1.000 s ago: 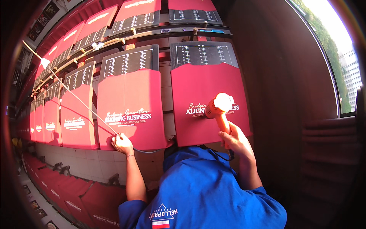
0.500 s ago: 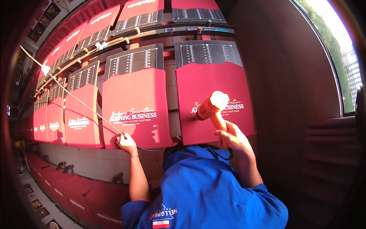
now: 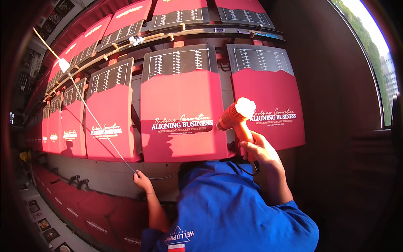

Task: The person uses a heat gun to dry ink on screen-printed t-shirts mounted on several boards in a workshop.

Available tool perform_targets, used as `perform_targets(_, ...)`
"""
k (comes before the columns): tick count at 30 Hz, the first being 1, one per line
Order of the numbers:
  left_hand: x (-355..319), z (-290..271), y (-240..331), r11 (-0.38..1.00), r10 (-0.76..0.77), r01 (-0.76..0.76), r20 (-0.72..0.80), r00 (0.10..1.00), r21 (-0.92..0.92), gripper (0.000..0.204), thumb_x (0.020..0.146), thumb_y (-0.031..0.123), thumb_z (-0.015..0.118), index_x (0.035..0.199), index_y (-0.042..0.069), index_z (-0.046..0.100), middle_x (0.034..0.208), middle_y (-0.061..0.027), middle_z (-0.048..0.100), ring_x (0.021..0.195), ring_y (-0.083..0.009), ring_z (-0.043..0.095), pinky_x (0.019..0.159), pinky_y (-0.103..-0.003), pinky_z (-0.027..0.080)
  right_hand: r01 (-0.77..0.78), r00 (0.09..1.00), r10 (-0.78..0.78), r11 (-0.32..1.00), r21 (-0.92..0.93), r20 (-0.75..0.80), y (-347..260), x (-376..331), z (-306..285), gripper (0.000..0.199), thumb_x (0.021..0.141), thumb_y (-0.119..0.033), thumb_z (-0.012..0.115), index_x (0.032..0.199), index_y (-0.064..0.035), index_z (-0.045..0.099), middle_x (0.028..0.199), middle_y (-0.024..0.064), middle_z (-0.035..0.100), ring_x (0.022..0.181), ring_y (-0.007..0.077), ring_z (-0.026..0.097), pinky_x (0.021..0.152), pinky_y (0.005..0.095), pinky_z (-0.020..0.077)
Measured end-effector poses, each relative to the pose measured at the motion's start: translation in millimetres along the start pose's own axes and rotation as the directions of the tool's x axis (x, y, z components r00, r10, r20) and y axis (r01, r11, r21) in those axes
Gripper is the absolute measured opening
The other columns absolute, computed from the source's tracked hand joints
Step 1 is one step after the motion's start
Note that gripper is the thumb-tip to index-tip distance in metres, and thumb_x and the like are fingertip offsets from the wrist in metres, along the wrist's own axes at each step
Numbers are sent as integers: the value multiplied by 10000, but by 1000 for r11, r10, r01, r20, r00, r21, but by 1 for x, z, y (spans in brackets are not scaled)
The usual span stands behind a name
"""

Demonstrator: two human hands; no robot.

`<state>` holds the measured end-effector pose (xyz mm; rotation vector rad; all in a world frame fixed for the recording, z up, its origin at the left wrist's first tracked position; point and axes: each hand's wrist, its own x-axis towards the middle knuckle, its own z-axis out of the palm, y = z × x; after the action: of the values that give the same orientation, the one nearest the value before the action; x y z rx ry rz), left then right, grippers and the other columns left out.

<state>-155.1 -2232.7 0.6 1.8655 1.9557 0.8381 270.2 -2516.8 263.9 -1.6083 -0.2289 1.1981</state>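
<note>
My right hand (image 3: 261, 150) is wrapped round the handle of an orange heat gun (image 3: 229, 118). The gun's nozzle points left, close to the white print on a red fabric panel (image 3: 180, 98) stretched over a black board. Behind the gun, a second red panel (image 3: 266, 92) carries the same print, partly hidden by the gun. Down at the left, my left hand (image 3: 143, 181) is closed on a thin cord (image 3: 98, 119). The cord runs taut to the upper left through a white connector (image 3: 64, 65), and a slack length curves back toward my body.
More printed red panels (image 3: 110, 101) on boards stretch away to the left, with another row beyond a dark rail (image 3: 210, 31). Further red panels (image 3: 90, 210) lie at lower left. On the right are a dark wall (image 3: 327, 84) and a bright window (image 3: 380, 46).
The heat gun now points at the panel to the left instead of the rightmost one. My left hand is lower, off the panel's edge, still holding the cord. The whole view has shifted.
</note>
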Motion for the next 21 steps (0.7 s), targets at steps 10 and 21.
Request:
perform_targets(10, 73, 1, -103, 980, -15, 81, 338, 941, -184, 391, 933, 262, 583, 741, -79, 565, 639, -143, 581, 579, -237, 530, 573, -390, 421, 48, 972, -61, 997, -60, -228, -19, 39, 113, 202, 888, -144, 595, 1032, -12, 543, 772, 37, 574, 590, 96, 565, 508, 250, 487)
perform_targets(21, 169, -22, -108, 957, -103, -196, 884, 455, 213, 418, 903, 396, 567, 961, 0, 686, 814, -186, 663, 783, -301, 647, 709, -364, 489, 34, 961, -74, 988, -154, -267, -21, 45, 146, 209, 877, -151, 596, 1016, -4, 545, 763, 19, 559, 585, 93, 558, 533, 244, 479)
